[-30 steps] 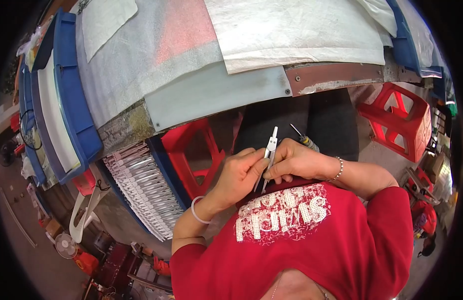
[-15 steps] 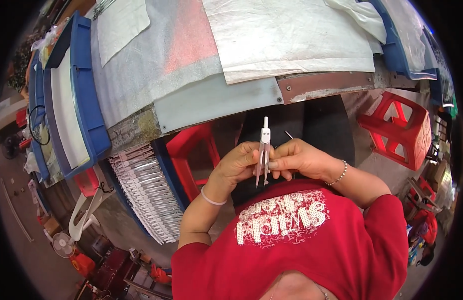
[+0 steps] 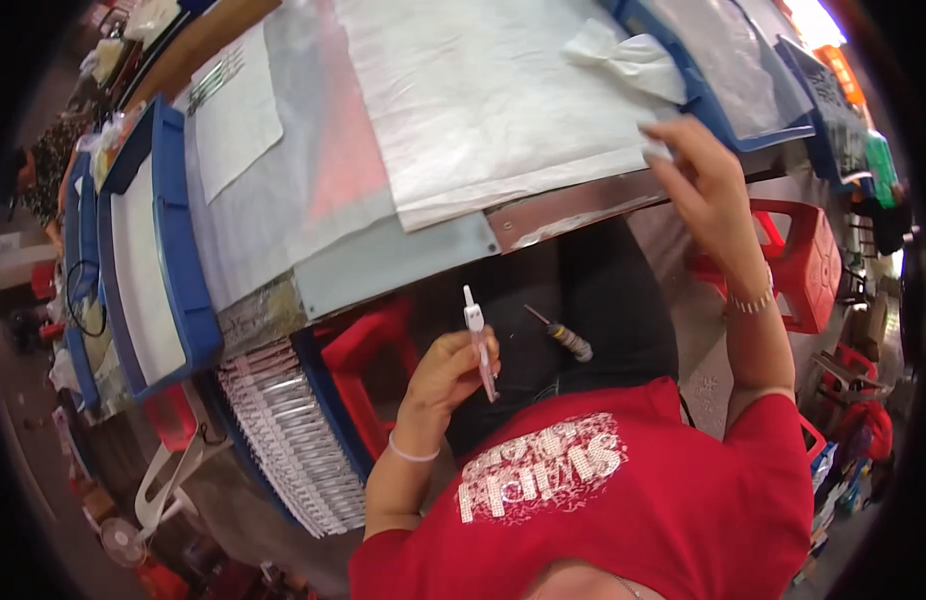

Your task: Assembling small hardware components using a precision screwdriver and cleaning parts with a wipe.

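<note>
My left hand (image 3: 451, 372) is closed round a drawing compass (image 3: 480, 350) with a white head and pinkish legs, held upright over my lap with its legs together. My right hand (image 3: 698, 172) is stretched out over the table's front edge, right of the middle. Its fingers are apart, with nothing visible in them. It is nearest to the corner of a large white cloth (image 3: 463, 110), below a crumpled white cloth (image 3: 628, 62). On my dark trousers lies a screwdriver (image 3: 570, 341) with a yellowish clear handle.
A blue crate of several stacked compasses (image 3: 288, 430) stands beside a red stool (image 3: 358, 365) at lower left. Blue trays (image 3: 173, 240) flank the table at left and right. Small metal parts (image 3: 215, 82) lie on a white sheet. Another red stool (image 3: 813, 265) is at right.
My right hand has left the compass and reached forward right to the table. My left hand keeps the compass and has shifted slightly left and down. The screwdriver now shows on my lap.
</note>
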Action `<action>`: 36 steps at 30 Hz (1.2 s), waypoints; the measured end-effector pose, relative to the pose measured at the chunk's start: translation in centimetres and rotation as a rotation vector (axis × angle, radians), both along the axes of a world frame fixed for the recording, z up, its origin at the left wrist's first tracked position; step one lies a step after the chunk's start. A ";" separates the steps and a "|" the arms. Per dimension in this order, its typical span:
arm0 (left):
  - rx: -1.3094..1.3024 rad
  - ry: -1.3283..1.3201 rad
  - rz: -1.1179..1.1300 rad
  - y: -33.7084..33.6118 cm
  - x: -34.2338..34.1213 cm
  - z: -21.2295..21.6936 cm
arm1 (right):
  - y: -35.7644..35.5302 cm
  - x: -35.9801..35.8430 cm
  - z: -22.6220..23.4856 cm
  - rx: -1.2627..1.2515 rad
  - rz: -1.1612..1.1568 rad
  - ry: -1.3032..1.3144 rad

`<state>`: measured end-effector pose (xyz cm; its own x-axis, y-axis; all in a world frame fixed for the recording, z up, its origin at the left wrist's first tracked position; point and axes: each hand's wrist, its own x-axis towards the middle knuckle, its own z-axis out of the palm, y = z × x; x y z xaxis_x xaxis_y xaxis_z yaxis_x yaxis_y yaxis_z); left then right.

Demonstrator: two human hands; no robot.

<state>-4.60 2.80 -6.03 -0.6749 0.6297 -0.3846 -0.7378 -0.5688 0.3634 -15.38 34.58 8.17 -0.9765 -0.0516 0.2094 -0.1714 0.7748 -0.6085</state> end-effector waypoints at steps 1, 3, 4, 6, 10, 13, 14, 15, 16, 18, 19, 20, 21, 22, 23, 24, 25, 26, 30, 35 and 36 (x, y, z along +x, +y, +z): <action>-0.143 0.062 -0.014 0.5 0.2 0.9 | 0.4 -1.5 0.1 0.101 -0.033 0.086; -0.260 0.092 -0.039 1.0 0.4 2.3 | 1.1 -4.8 -0.8 0.308 -0.039 0.305; -0.391 0.100 -0.054 1.2 0.7 2.9 | 1.9 -6.3 -1.3 0.307 -0.039 0.308; -0.495 0.108 -0.076 1.9 1.0 4.9 | 3.1 -8.9 -2.3 0.585 -0.086 0.135; -0.581 0.227 0.012 2.5 2.3 5.8 | 1.3 -7.7 0.3 0.472 0.098 0.304; -0.868 0.352 0.032 3.0 2.7 5.4 | -6.5 1.2 1.4 0.153 0.518 0.226; -1.038 0.507 -0.022 3.4 2.9 5.5 | -8.3 3.7 -0.3 0.063 0.692 0.258; -1.116 0.678 0.063 3.9 3.2 5.1 | -9.8 6.6 -2.9 -0.048 0.729 0.119; -1.196 0.846 0.155 4.1 3.5 4.6 | -10.6 8.1 -5.6 -0.017 0.782 0.083; -1.567 1.067 0.027 4.2 3.3 4.7 | -9.7 7.5 -8.4 0.009 0.583 -0.022; -1.650 1.075 -0.015 4.3 3.6 5.1 | -9.0 7.3 -9.2 -0.011 0.392 -0.081; -1.661 1.057 -0.020 4.1 3.9 5.0 | -9.4 7.5 -8.2 -0.152 0.351 -0.087; -1.692 1.131 0.005 3.9 4.0 4.8 | -10.0 7.9 -6.9 -0.289 0.299 -0.096; -1.722 1.207 0.031 3.8 4.1 4.6 | -10.9 8.7 -7.0 -0.253 0.458 0.026; -1.701 1.300 0.107 3.6 4.3 4.1 | -11.4 9.7 -7.0 -0.220 0.621 -0.052; -1.717 1.273 0.046 3.7 4.1 4.3 | -11.6 10.1 -8.1 -0.152 0.659 -0.106; -1.731 1.246 -0.013 3.7 3.9 4.7 | -11.3 9.5 -9.6 -0.137 0.617 -0.116; -1.759 1.205 -0.102 3.5 4.0 4.9 | -10.8 8.5 -9.8 0.003 0.522 -0.154; -1.693 1.321 0.038 3.0 3.8 4.9 | -11.5 9.3 -7.9 -0.247 0.659 -0.033; -1.477 0.987 -0.101 2.1 3.5 5.8 | -9.5 7.5 -8.0 -0.227 0.408 -0.069; -1.428 0.944 -0.121 1.9 3.9 6.0 | -9.9 8.5 -7.4 -0.214 0.537 0.075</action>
